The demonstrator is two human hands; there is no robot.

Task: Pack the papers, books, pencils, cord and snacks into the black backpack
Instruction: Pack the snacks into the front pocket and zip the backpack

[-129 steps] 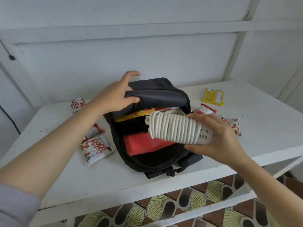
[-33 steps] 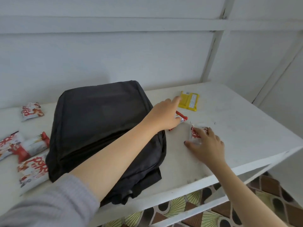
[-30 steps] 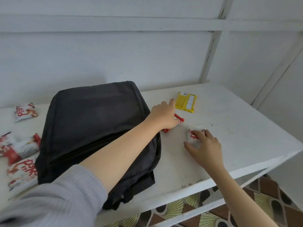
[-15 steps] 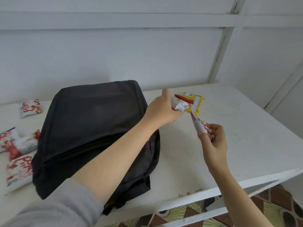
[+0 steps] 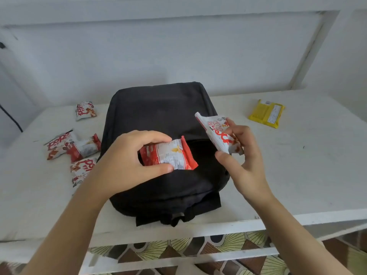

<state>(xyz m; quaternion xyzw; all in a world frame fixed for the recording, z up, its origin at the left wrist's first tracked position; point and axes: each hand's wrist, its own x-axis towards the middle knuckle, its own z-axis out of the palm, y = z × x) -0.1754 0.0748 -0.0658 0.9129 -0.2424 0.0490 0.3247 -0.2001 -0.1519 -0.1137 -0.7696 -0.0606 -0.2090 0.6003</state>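
Moved over the black backpack's pocket edge, left hand grips red packet, right hand white packet.

Black backpack flat among snack packets

Light: bright, soft, even; you see the wall paler right of the backpack than left. Shadows: faint; the backpack's black cloth swallows detail. Sharpness: slightly soft, smeared. Distortion: wall beams behind the backpack and table edge before it bow.
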